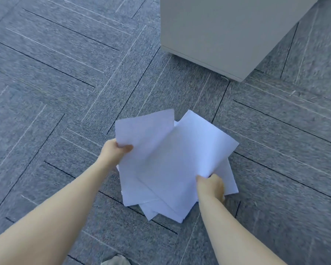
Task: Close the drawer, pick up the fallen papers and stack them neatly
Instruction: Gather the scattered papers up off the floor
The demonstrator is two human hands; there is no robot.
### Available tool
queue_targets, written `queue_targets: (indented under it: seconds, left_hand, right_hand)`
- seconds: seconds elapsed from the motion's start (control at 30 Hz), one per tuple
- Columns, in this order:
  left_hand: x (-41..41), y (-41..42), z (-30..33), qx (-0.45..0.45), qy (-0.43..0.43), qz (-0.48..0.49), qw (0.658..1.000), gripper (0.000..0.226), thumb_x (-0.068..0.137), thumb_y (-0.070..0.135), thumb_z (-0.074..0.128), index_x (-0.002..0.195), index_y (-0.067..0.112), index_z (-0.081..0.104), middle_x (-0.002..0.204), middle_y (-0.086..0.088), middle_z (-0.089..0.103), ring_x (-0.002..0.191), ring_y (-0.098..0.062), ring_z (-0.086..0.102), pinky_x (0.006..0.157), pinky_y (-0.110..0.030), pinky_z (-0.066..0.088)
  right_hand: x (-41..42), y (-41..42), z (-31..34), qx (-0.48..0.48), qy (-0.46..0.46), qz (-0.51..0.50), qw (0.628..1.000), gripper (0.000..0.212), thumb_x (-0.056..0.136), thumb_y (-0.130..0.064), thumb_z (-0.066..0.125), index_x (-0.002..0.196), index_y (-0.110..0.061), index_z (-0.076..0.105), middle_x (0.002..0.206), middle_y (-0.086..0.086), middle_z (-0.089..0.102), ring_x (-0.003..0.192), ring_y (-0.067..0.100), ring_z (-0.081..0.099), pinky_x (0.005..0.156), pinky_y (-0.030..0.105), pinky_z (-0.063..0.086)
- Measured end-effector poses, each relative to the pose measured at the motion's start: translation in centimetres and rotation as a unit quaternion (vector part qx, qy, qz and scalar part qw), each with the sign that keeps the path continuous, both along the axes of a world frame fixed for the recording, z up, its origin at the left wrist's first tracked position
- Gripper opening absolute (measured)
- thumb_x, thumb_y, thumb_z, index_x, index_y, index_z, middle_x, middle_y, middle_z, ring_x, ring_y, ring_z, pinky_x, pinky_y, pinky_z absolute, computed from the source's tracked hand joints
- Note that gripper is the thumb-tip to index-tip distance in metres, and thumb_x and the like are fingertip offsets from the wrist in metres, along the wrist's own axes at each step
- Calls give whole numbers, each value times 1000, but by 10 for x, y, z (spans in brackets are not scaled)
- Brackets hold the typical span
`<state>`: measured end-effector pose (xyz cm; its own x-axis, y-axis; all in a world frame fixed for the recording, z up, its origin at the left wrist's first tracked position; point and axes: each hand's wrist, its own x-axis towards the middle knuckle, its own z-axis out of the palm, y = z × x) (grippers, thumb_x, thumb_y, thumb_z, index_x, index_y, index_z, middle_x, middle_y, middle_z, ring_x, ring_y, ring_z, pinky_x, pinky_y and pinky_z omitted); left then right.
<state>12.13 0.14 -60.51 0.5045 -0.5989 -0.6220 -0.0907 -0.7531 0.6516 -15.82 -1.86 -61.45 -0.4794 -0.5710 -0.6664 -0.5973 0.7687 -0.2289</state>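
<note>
Several white sheets of paper (170,159) form a loose, fanned-out bundle over the grey carpet, their corners sticking out at different angles. My left hand (116,150) pinches the bundle at its left edge, thumb on top. My right hand (211,185) grips the lower right side, fingers under the top sheet. The grey drawer cabinet (218,31) stands at the top right; only its plain side and bottom corner show, so the drawer front is hidden.
Grey carpet tiles (55,83) with thin dark and light lines cover the floor all around. A bit of light fabric (116,261) shows at the bottom edge, below my arms.
</note>
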Motion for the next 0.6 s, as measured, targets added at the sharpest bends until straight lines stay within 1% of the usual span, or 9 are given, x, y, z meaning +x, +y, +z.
queue_targets:
  seconds: [0.03, 0.07, 0.1, 0.17, 0.23, 0.33, 0.43, 0.5, 0.6]
  left_hand:
    - [3, -8, 0, 15, -10, -49, 999, 8, 78, 9, 72, 83, 13, 67, 80, -2, 67, 88, -21, 63, 68, -30, 46]
    - [4, -15, -4, 30, -35, -100, 994, 17, 76, 15, 74, 90, 12, 66, 89, -6, 67, 93, -24, 63, 72, -33, 46]
    - [1, -21, -7, 41, -66, -151, 985, 28, 72, 25, 76, 96, 14, 65, 99, -9, 64, 98, -26, 61, 76, -35, 47]
    - [-18, -32, -10, 61, -125, -227, 964, 51, 63, 43, 77, 105, 17, 62, 108, -10, 56, 105, -28, 54, 85, -41, 48]
    - [-44, -40, -8, 68, -166, -222, 958, 62, 60, 49, 78, 107, 14, 57, 106, -9, 55, 109, -31, 50, 87, -45, 48]
    - [-65, -47, -1, 88, -172, -160, 968, 60, 60, 45, 77, 103, 13, 50, 92, -2, 53, 111, -32, 48, 83, -45, 48]
    - [-64, -49, -1, 109, -152, -169, 968, 53, 54, 46, 71, 93, 15, 51, 90, -5, 62, 105, -35, 54, 81, -47, 52]
    - [-62, -47, -1, 120, -147, -190, 963, 53, 50, 46, 67, 92, 18, 56, 91, -6, 66, 102, -34, 58, 81, -45, 53]
    - [-67, -46, 0, 140, -129, -216, 958, 48, 51, 42, 71, 92, 17, 64, 89, -6, 70, 89, -29, 66, 80, -39, 56]
  right_hand:
    - [-4, 5, 3, 2, 12, -8, 1000, 26, 81, -36, 62, 94, -14, 61, 115, 14, 60, 109, 38, 55, 92, 48, 46]
    - [-7, 10, 5, 1, 20, -28, 999, 28, 81, -36, 64, 101, -17, 58, 122, 15, 53, 113, 38, 51, 91, 49, 45]
    - [-9, 15, 6, -4, 24, -56, 998, 37, 80, -36, 67, 111, -20, 54, 128, 18, 47, 115, 39, 46, 88, 50, 46]
    - [-10, 19, 8, -11, 21, -111, 994, 65, 78, -36, 71, 135, -20, 43, 136, 23, 38, 119, 42, 42, 86, 53, 49]
    - [-9, 18, 9, -16, 2, -193, 981, 81, 78, -33, 74, 146, -16, 33, 140, 26, 35, 118, 46, 46, 83, 51, 49]
    - [-4, 9, 16, -14, -42, -325, 945, 73, 76, -26, 78, 136, -5, 41, 136, 28, 46, 110, 47, 58, 80, 50, 50]
    - [3, 3, 17, -32, -128, -419, 898, 68, 74, -17, 79, 131, 0, 45, 123, 23, 61, 101, 42, 65, 73, 45, 50]
    - [9, 2, 19, -20, -155, -415, 896, 69, 73, -18, 79, 132, 1, 47, 122, 21, 64, 100, 39, 66, 74, 44, 51]
    - [14, 2, 17, 14, -191, -380, 905, 63, 78, -19, 78, 132, 2, 53, 131, 19, 63, 112, 39, 62, 89, 47, 51]
